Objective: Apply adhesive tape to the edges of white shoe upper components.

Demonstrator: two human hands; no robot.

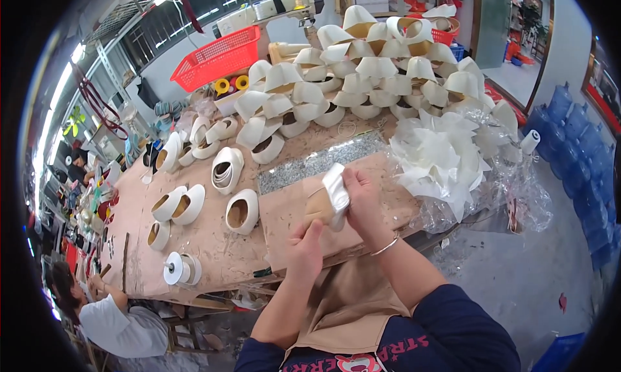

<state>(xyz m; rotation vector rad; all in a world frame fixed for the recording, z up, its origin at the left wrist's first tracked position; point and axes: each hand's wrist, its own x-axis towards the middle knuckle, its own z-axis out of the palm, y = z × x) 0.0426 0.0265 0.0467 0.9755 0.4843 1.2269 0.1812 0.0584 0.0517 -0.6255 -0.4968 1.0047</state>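
A shoe upper (318,206), tan on one side with a glossy white strip along its edge, is held up between my hands over the table's front edge. My left hand (306,246) pinches its lower corner, thumb on top. Higher up, my right hand (363,199) grips the white side, its fingertips partly hidden behind the material. Just beyond lies a speckled grey stone slab (317,164) set in the worktable (278,226). To the left on the table stand several cream shoe uppers, among them a single one (242,212) and a nested stack (226,170).
A big heap of cream uppers (375,68) covers the table's back. White sheet pieces (440,155) lie on clear plastic at right. A spool (182,268) stands near the front left edge. A red basket (217,57) sits behind. Another person (116,320) sits at left; blue bottles (576,152) stand right.
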